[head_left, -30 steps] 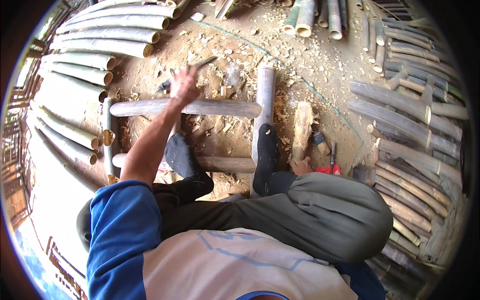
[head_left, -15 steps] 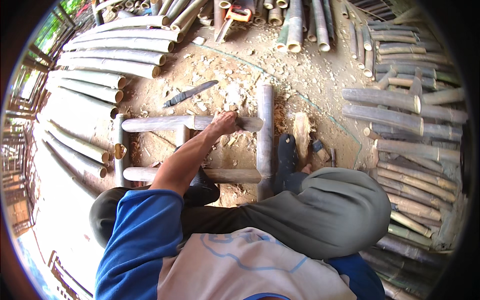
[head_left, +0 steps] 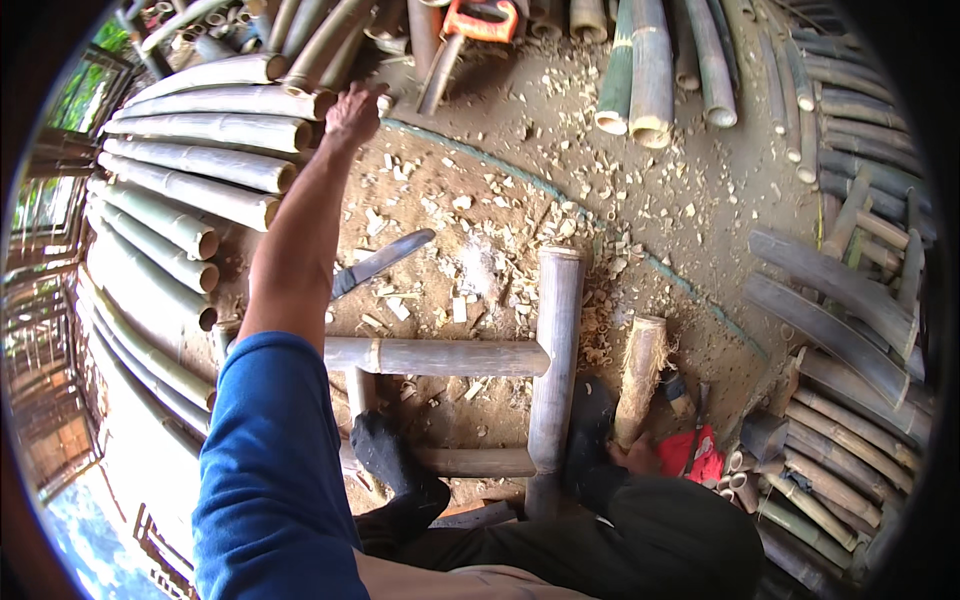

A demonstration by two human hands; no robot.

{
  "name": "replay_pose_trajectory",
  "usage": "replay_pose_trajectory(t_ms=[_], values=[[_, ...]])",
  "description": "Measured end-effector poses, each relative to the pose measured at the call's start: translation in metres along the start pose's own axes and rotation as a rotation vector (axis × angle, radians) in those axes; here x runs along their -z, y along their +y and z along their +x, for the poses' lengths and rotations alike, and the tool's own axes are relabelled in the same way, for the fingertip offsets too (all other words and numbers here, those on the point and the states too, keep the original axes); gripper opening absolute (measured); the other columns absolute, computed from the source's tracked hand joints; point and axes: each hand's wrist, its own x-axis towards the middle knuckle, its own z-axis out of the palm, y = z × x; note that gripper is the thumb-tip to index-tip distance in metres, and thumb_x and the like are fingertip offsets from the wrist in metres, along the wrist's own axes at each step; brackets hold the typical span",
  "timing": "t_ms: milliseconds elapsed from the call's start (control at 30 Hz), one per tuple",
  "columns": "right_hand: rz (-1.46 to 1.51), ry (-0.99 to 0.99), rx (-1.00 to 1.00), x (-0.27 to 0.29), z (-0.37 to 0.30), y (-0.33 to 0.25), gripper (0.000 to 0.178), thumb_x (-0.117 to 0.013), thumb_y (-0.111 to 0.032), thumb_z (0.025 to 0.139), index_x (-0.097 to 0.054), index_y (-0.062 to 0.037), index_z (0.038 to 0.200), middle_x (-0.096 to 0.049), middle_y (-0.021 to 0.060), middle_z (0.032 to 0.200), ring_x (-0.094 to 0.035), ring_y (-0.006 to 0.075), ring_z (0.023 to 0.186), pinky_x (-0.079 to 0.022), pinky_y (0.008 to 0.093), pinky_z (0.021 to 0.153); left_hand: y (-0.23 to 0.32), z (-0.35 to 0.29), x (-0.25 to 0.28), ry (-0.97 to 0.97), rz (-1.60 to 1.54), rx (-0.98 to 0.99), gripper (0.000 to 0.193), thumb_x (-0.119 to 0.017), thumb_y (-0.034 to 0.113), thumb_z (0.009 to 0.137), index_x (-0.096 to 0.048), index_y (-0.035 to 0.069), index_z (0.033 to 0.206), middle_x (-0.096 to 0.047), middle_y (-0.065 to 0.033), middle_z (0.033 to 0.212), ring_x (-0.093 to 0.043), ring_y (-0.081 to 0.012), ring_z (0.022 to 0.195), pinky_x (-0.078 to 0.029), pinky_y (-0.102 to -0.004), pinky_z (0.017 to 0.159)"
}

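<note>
My left hand (head_left: pixel 355 112) is stretched far forward, beside the cut ends of the bamboo poles (head_left: pixel 225 130). Its fingers are partly extended near a small pale block (head_left: pixel 385 104) on the ground, and I see nothing held. Low on the right, my right hand (head_left: pixel 638 456) is closed round the lower end of a thick wooden club (head_left: pixel 641 375) with a frayed, pale surface. Between my feet and the far poles lies a bamboo frame (head_left: pixel 450 357) of jointed pieces; neither hand touches it. My left forearm hides part of its left side and the handle of a knife (head_left: pixel 390 256).
An orange-handled handsaw (head_left: pixel 478 22) leans at the far side among upright bamboo lengths (head_left: pixel 652 80). Stacked bamboo (head_left: pixel 850 415) lines the right. A green cord (head_left: pixel 520 172) crosses the chip-strewn ground. A red cloth (head_left: pixel 690 453) lies beside my right hand.
My left hand has left the frame's upper crosspiece and reached forward and left. The view has shifted, bringing the red cloth and my right hand more clearly into sight.
</note>
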Motion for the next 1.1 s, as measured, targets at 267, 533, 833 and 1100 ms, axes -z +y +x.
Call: replay_pose_trajectory(t_ms=[267,533,833,1100], values=[[0.158,0.144,0.383,0.183,-0.029,-0.11,0.046,-0.07,-0.037,0.091,-0.058,-0.0016,0.118,-0.069,0.0222,0.096,-0.068,0.0402,0.093,-0.053,0.0468,0.081,-0.011,-0.017,0.021,0.228,0.105,-0.134,0.03,-0.072,0.015,0.086,-0.068,0.02,0.115,-0.061,-0.0057,0.121,-0.055,-0.0291,0.119,-0.049,-0.0473,0.092],[0.456,0.055,0.518,0.122,0.037,-0.231,0.091,-0.072,-0.066,0.079,-0.052,0.0119,0.122,-0.061,0.0341,0.121,-0.067,0.04,0.106,-0.055,0.0473,0.086,0.145,-0.19,0.03,-0.054,-0.972,0.226,0.019,-0.067,0.012,0.094,-0.078,0.008,0.109,-0.078,-0.0097,0.092,-0.067,-0.0121,0.057,-0.055,-0.0273,0.047],[0.552,0.243,0.683,0.123,0.028,-0.26,0.082,-0.079,-0.055,0.073,-0.054,0.0084,0.118,-0.068,0.0301,0.108,-0.069,0.0425,0.1,-0.056,0.0487,0.085,0.206,-0.218,-0.004,-0.26,-1.052,0.518,0.021,-0.077,0.014,0.088,-0.076,-0.002,0.102,-0.075,-0.0103,0.078,-0.067,-0.0119,0.058,-0.057,-0.025,0.05],[0.511,0.235,0.675,0.137,0.021,-0.239,0.078,-0.081,-0.054,0.073,-0.053,0.0065,0.113,-0.071,0.0276,0.098,-0.072,0.0431,0.088,-0.058,0.05,0.078,0.258,-0.191,-0.009,-0.508,-1.06,0.332,0.015,-0.07,0.009,0.09,-0.08,0.006,0.101,-0.077,-0.0111,0.081,-0.072,-0.0141,0.061,-0.061,-0.0265,0.057]])
